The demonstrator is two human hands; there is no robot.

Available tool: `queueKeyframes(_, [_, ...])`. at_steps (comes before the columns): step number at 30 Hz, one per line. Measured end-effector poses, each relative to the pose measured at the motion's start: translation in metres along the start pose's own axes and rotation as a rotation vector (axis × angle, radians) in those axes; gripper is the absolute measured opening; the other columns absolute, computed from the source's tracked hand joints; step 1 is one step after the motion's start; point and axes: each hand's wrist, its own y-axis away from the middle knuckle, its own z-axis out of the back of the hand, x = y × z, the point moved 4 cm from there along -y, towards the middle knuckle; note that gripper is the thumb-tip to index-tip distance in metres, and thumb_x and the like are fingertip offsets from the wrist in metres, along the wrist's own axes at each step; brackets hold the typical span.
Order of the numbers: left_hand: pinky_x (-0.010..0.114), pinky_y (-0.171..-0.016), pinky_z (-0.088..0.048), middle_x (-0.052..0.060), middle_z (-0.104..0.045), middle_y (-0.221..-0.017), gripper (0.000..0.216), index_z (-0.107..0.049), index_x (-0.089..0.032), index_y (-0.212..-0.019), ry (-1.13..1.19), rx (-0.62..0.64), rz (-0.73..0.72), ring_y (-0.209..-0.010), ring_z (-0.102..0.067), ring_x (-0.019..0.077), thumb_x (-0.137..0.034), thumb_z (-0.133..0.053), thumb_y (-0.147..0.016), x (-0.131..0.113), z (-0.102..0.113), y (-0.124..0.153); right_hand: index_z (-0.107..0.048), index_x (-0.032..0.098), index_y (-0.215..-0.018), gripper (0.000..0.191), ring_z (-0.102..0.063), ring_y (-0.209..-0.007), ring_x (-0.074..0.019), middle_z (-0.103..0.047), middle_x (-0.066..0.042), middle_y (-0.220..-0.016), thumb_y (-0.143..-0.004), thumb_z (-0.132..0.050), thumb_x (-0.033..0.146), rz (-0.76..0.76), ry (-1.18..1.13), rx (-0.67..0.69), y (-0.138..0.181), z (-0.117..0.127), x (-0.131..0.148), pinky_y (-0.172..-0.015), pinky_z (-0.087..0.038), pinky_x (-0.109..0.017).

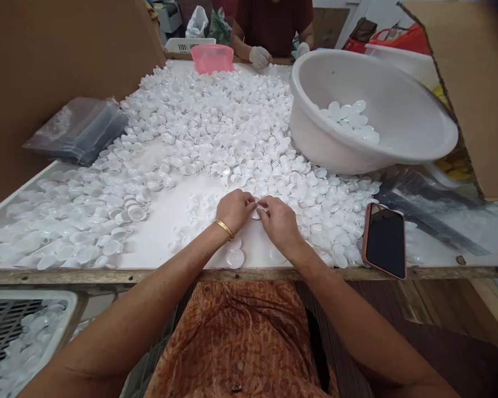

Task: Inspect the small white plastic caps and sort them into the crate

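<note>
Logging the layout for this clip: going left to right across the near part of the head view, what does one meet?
White crate → loose heap of white caps → left hand → single cap pinched by both hands → right hand → phone.

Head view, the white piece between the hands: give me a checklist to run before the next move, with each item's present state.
1. Grip: left hand and right hand both pinch the white piece: ok.
2. Piece whole and undamaged: cannot tell, the fingers hide most of it.
3. Bare patch of table just left of the hands: ok.
4. The phone well back from the table's front edge: not ok, it lies right at the edge beside the right forearm.
5. Room in the basin, only a few pieces inside: ok.
6. The co-worker's gloved hand far from both hands: ok.
</note>
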Motion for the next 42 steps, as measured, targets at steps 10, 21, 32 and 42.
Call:
queueKeyframes(10, [0.030,-0.073,-0.042,0.008,-0.060,-0.089,0.023,-0.062,-0.011,-0.084,-0.386,0.041,-0.540,-0.082,-0.051,0.0185,-0.012,-0.039,-0.087,-0.013,0.005,0.033,-0.059,0.018,-0.086,0.020,-0.057,-0.076,-0.0185,-0.063,-0.007,-0.089,-0.091,-0.040,0.025,0.133,0.295,0.016,0.005,0.000,0.010,-0.060,-0.037,-0.028])
queueKeyframes(21, [0.039,-0.089,-0.036,0.012,-0.056,-0.095,0.023,-0.060,-0.008,-0.091,-0.486,0.027,-0.597,-0.091,-0.048,0.0229,-0.013,-0.038,-0.087,-0.025,-0.004,0.040,-0.052,0.012,-0.121,0.036,-0.054,-0.105,-0.0243,-0.050,-0.012,-0.130,-0.089,-0.037,0.012,0.249,0.295,0.173,0.024,-0.002,0.008,-0.082,-0.037,-0.041])
queueKeyframes(32, [0.041,-0.087,-0.038,0.005,-0.063,-0.099,0.021,-0.061,-0.018,-0.092,-0.311,-0.075,-0.471,-0.094,-0.051,0.0218,-0.025,-0.042,-0.089,-0.029,0.021,0.092,-0.065,0.020,-0.096,0.018,-0.053,-0.095,-0.0219,-0.066,-0.005,-0.097,-0.079,-0.062,0.026,0.243,0.233,0.318,0.062,0.063,-0.015,-0.080,-0.038,-0.036])
queueKeyframes(42, [0.042,-0.089,-0.035,0.006,-0.062,-0.110,0.026,-0.058,-0.020,-0.109,-0.103,-0.025,-0.414,-0.105,-0.050,0.0219,-0.025,-0.043,-0.089,-0.033,0.003,0.111,-0.060,0.017,-0.080,0.007,-0.052,-0.084,-0.0216,-0.061,-0.005,-0.079,-0.076,-0.065,0.020,0.223,0.410,0.325,0.050,0.050,-0.006,-0.072,-0.036,-0.033])
